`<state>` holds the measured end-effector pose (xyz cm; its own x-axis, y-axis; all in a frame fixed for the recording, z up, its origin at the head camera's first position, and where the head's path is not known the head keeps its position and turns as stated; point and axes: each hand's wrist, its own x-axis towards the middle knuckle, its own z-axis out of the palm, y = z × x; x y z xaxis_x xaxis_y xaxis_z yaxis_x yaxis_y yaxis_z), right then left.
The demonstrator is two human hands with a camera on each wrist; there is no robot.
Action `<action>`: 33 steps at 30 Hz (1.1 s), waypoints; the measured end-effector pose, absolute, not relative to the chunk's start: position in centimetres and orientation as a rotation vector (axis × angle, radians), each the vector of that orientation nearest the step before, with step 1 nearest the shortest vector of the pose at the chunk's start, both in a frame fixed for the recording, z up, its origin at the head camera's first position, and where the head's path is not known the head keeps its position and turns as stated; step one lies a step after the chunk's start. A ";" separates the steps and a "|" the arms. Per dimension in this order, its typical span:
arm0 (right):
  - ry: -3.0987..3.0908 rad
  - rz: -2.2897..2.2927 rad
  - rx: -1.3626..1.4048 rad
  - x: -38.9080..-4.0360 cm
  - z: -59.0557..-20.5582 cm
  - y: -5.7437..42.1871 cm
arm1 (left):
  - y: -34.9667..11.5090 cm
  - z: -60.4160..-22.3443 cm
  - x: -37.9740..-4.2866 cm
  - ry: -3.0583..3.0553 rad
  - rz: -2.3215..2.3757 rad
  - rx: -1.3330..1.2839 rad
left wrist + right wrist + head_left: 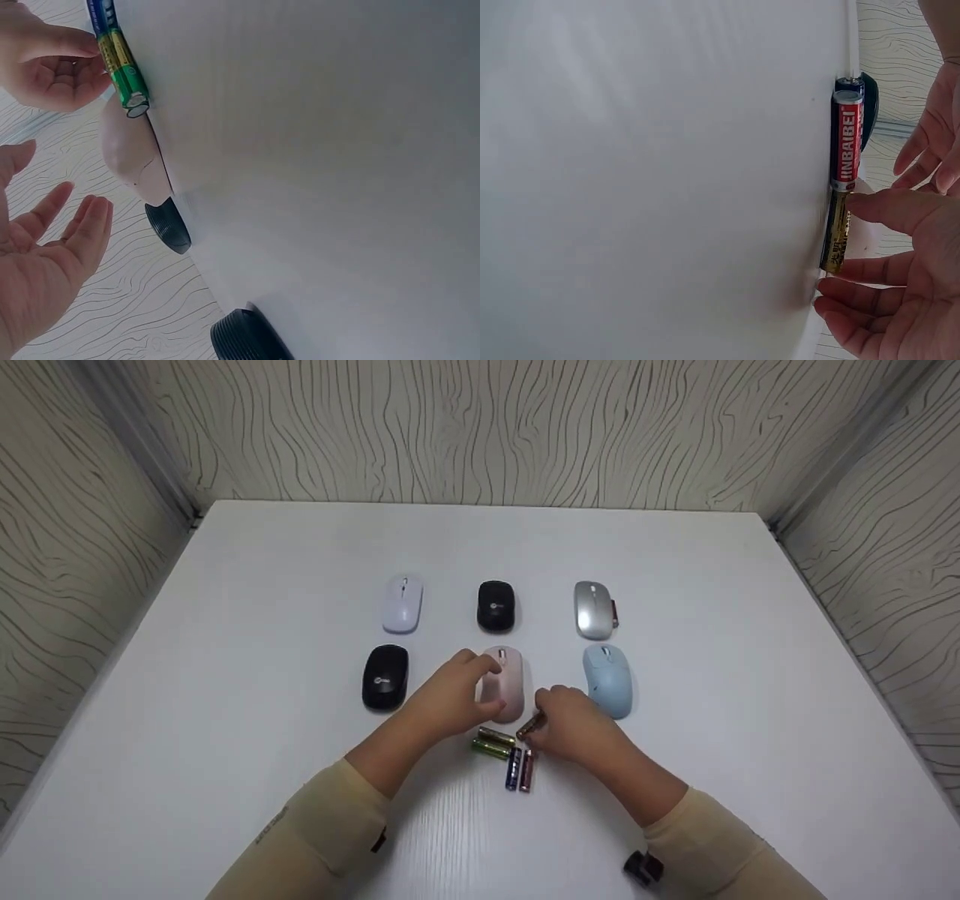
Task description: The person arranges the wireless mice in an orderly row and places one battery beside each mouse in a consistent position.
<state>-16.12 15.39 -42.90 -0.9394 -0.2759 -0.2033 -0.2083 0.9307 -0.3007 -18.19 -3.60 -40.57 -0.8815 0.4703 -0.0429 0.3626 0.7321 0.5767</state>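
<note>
My left hand [448,697] reaches over the pink mouse [512,690], with thumb and forefinger spread across it; the left wrist view shows its fingers [86,236] relaxed and holding nothing. With thumb and fingers, my right hand [581,727] pinches a gold battery [835,232] low over the table, just right of the pink mouse's near end. Several more batteries lie close by: a green pair [491,748], a dark blue one [513,769] and a red one [527,772]. In the right wrist view the red battery [847,139] bears white lettering.
A black mouse [385,677] is left of the pink one, a light blue mouse [611,679] right. Behind them stand a white mouse [403,606], another black mouse [496,606] and a silver mouse [593,611] with a battery [614,613] beside it. Patterned panels [480,431] enclose the white table [247,585].
</note>
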 end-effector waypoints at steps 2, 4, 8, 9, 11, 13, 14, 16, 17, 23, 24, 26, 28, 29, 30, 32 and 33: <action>2.844 -0.376 -0.390 -16.3 -42.9 15.5 | -3.6 -40.6 -18.1 2.748 0.854 0.667; 2.845 -0.358 -0.419 -16.4 -43.0 15.6 | -3.6 -40.5 -18.1 2.744 0.854 0.660; 2.846 -0.355 -0.437 -16.6 -43.1 15.7 | -3.5 -40.6 -18.1 2.735 0.859 0.639; 2.847 -0.359 -0.436 -16.6 -43.2 15.7 | -3.5 -40.6 -18.1 2.733 0.860 0.634; 2.845 -0.360 -0.426 -16.8 -43.1 15.6 | -3.5 -40.6 -18.1 2.731 0.861 0.627; 2.843 -0.351 -0.418 -17.0 -43.2 15.6 | -3.5 -40.6 -18.1 2.731 0.859 0.629; 2.845 -0.343 -0.419 -17.1 -43.2 15.6 | -3.5 -40.6 -18.1 2.731 0.859 0.632; 2.848 -0.329 -0.415 -17.2 -43.1 15.6 | -3.4 -40.6 -18.0 2.728 0.847 0.625; 2.849 -0.324 -0.418 -17.3 -43.2 15.6 | -3.4 -40.6 -18.0 2.729 0.842 0.627; 2.869 -0.325 -0.458 -17.7 -43.3 15.8 | -3.3 -40.8 -18.1 2.732 0.840 0.643; 2.876 -0.325 -0.466 -17.8 -43.3 15.9 | -3.3 -40.8 -18.1 2.733 0.842 0.648; 2.893 -0.317 -0.483 -18.0 -43.3 16.0 | -3.2 -40.8 -18.1 2.733 0.841 0.651; 2.909 -0.314 -0.493 -18.0 -43.3 16.1 | -3.2 -40.8 -18.1 2.734 0.836 0.653; 2.910 -0.316 -0.491 -18.0 -43.3 16.1 | -3.3 -40.8 -18.1 2.736 0.833 0.655; 2.907 -0.320 -0.484 -17.9 -43.2 16.1 | -3.3 -40.8 -18.1 2.736 0.832 0.656; 2.893 -0.328 -0.451 -17.8 -43.1 16.0 | -3.3 -40.7 -18.1 2.737 0.834 0.655; 2.886 -0.332 -0.434 -17.7 -43.1 15.9 | -3.3 -40.6 -18.0 2.739 0.835 0.656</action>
